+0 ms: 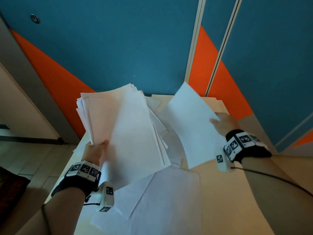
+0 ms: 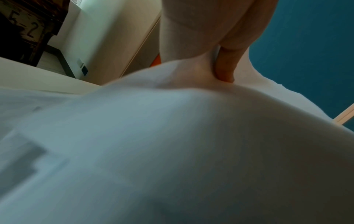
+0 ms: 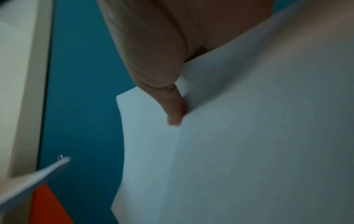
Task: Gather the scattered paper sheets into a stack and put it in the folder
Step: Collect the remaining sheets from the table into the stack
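Pinching a ragged stack (image 1: pixel 122 119) at its lower corner, your left hand (image 1: pixel 94 151) holds it raised at frame centre; your right hand (image 1: pixel 223 122) pinches one sheet (image 1: pixel 191 126) by its right edge, right of the stack. More sheets (image 1: pixel 162 197) lie loose on the table (image 1: pixel 237 192) at lower centre. Gathering looks about half done. Beige edges at upper right may be the folder; filing remains.

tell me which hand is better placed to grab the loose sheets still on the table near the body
Probably the right. The right hand pinches only a single sheet, quick to drop onto the bundle that fills the left hand. The loose sheets lie on the table between both arms.
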